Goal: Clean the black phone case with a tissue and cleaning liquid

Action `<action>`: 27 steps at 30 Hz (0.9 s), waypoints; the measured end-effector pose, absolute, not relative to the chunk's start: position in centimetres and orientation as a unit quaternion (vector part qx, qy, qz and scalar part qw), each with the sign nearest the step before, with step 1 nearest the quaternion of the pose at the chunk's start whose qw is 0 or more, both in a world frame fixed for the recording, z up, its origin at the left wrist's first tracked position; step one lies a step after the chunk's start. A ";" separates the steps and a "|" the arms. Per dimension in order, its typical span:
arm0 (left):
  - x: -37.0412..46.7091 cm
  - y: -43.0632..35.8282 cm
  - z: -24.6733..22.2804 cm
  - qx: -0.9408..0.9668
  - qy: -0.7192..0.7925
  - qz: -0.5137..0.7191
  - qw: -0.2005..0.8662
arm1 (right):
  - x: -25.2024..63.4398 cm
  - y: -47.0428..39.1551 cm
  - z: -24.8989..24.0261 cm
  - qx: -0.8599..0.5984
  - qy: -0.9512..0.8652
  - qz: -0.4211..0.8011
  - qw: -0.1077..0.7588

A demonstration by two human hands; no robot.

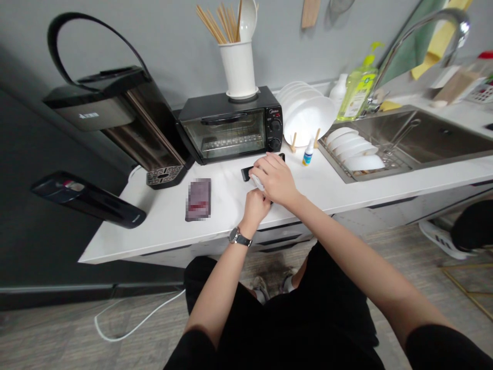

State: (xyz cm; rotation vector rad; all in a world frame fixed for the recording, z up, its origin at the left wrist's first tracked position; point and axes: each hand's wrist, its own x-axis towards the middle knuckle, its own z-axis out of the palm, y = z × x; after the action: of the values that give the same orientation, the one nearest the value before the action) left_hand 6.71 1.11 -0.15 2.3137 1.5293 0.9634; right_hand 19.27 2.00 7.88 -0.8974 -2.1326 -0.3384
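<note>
Over the white counter my two hands meet, the right one just above and beyond the left. My left hand (256, 209) is closed in a fist; what lies inside it is hidden. The fingers of my right hand (276, 179) curl down around a small white piece (257, 181), perhaps a cloth or tissue. A flat black object (245, 173) shows at the left of my right hand, and dark bits also show behind and below the hands. Its kind is mostly hidden. To the right stands a small white-capped bottle (307, 153) with a blue and yellow label.
Behind the hands sits a black toaster oven (231, 131) with a white chopstick holder (239, 69) on top. White plates (308, 118) and a sink (427, 131) are right. A dark dispenser (142, 123), black device (88, 200) and blurred flat item (198, 199) are left.
</note>
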 end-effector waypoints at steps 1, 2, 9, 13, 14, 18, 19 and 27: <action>6.7 1.1 -0.1 0.783 0.518 0.329 0.100 | 19.4 2.2 7.9 -0.349 -0.846 -0.132 0.380; 6.8 1.1 -0.1 0.781 0.517 0.336 0.098 | 19.5 2.5 8.0 -0.352 -0.847 -0.132 0.375; 7.1 0.8 0.4 0.775 0.492 0.379 0.115 | 20.7 3.2 8.6 -0.421 -0.794 -0.108 0.425; 7.1 0.8 0.2 0.780 0.485 0.380 0.110 | 20.7 3.5 8.7 -0.482 -0.751 -0.055 0.448; 7.0 0.8 0.2 0.780 0.486 0.378 0.109 | 20.8 3.9 8.6 -0.503 -0.736 -0.041 0.451; 6.9 0.5 0.1 0.782 0.483 0.376 0.118 | 21.7 5.5 7.9 -0.568 -0.662 0.052 0.486; 6.8 0.4 0.2 0.783 0.480 0.377 0.122 | 21.9 5.8 7.7 -0.570 -0.651 0.080 0.495; 6.7 0.5 0.0 0.782 0.486 0.376 0.105 | 20.6 1.8 8.8 -0.503 -0.733 -0.054 0.454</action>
State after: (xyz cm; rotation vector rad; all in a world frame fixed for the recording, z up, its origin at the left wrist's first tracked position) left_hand 6.73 0.54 0.05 2.3051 1.4335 1.1085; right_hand 20.65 1.81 8.76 -1.2412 -1.8098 -0.1323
